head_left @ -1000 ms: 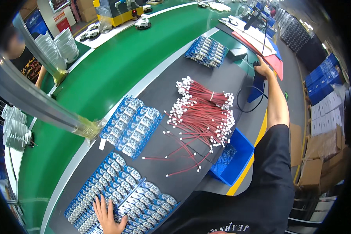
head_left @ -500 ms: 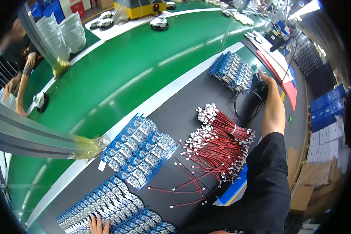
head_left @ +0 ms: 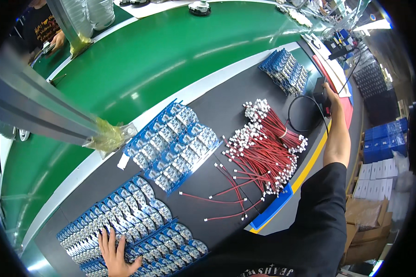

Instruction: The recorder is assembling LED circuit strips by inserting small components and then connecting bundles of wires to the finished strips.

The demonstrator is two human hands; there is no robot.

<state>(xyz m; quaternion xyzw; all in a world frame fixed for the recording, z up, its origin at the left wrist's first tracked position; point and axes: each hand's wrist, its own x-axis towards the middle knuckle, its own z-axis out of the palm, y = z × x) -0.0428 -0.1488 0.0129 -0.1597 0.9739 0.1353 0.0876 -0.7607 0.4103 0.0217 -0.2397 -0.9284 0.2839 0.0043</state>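
Observation:
My left hand (head_left: 115,254) rests on rows of blue-and-white circuit boards (head_left: 120,207) at the lower left, fingers spread over them. On the far right my right hand (head_left: 331,94) is closed around the edge of a black box-shaped device (head_left: 321,94) with a red patch low on its side. A black cable (head_left: 290,109) loops on the table beside it. Between the two hands lies a pile of red wire leads with white connectors (head_left: 263,154), part of it tied in a bundle. Another panel of circuit boards (head_left: 173,145) lies left of the leads.
A stack of circuit boards (head_left: 285,71) stands at the table's far end. Beyond the white edge runs a green conveyor (head_left: 171,60). A metal post (head_left: 41,101) rises at left, near another person's hand (head_left: 58,40). A blue strip (head_left: 275,205) lines the near edge.
The view has shifted. My left hand shows more fully, fingers over the boards. My right hand is still at the black device, now more plainly seen. The other person's arm has drawn back.

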